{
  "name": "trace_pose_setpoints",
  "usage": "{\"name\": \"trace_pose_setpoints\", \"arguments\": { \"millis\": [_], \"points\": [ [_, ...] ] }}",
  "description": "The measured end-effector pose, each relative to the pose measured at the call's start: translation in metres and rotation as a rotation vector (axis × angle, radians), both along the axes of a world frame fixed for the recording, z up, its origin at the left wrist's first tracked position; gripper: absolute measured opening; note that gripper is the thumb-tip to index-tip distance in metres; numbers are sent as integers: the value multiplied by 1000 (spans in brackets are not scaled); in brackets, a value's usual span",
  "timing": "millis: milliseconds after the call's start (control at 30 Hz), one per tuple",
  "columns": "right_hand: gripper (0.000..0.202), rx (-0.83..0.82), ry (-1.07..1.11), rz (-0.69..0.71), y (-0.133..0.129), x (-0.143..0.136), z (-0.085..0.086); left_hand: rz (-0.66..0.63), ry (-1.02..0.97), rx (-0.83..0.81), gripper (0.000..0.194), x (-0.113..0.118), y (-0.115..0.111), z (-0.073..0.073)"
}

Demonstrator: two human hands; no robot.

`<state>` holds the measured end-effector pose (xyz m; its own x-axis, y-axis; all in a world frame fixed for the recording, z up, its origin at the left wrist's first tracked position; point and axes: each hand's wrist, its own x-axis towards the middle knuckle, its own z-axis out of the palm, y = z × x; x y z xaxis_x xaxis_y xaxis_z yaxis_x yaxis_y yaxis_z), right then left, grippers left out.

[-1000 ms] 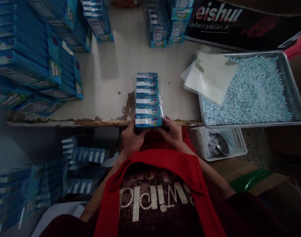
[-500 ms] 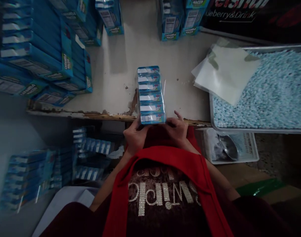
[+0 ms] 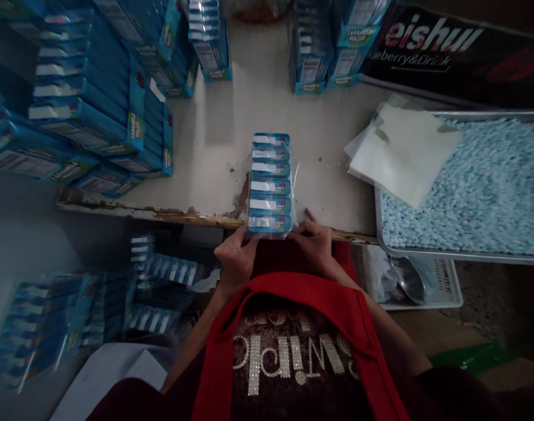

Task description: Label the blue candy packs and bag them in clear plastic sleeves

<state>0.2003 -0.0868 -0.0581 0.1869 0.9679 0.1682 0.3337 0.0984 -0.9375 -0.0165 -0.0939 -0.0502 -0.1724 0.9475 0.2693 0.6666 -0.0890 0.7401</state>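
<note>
Wrapped blue packs reach forward from between left grip and right grip.

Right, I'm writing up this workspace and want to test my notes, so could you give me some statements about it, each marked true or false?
1. The left hand and right hand are at the pack's near end. True.
2. The pack shows three boxes. False: six show.
3. The sheets lie partly over the tray. True.
4. The scoop lies in the tray. False: the scoop is in the basket.
</note>
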Motion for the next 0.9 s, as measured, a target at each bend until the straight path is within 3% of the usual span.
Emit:
{"name": "trace_pose_setpoints", "arguments": {
  "millis": [233,333,400,467,533,633,700,800,900],
  "points": [
    [56,-110,34,135,4,15,8,-21,48,71,26,1,-2,-5],
    [48,-235,1,460,14,50,41,-62,97,89,37,-5,-5,-1],
    [48,-275,-51,655,28,74,73,-126,119,175,73,-14,-3,10],
    [39,-131,-138,454,51,85,102,-266,110,296,114,-23,7,29],
    [36,76,-270,278,83,79,116,-489,104,358,120,-30,26,51],
    [37,267,-460,320,142,50,108,-812,193,332,100,-32,60,74],
    [27,281,-523,372,176,35,95,-913,252,324,86,-29,76,77],
    [27,256,-478,434,203,29,82,-903,218,361,81,-22,80,65],
    [38,215,-307,484,206,31,84,-851,139,412,78,-16,73,49]
  ]
}}
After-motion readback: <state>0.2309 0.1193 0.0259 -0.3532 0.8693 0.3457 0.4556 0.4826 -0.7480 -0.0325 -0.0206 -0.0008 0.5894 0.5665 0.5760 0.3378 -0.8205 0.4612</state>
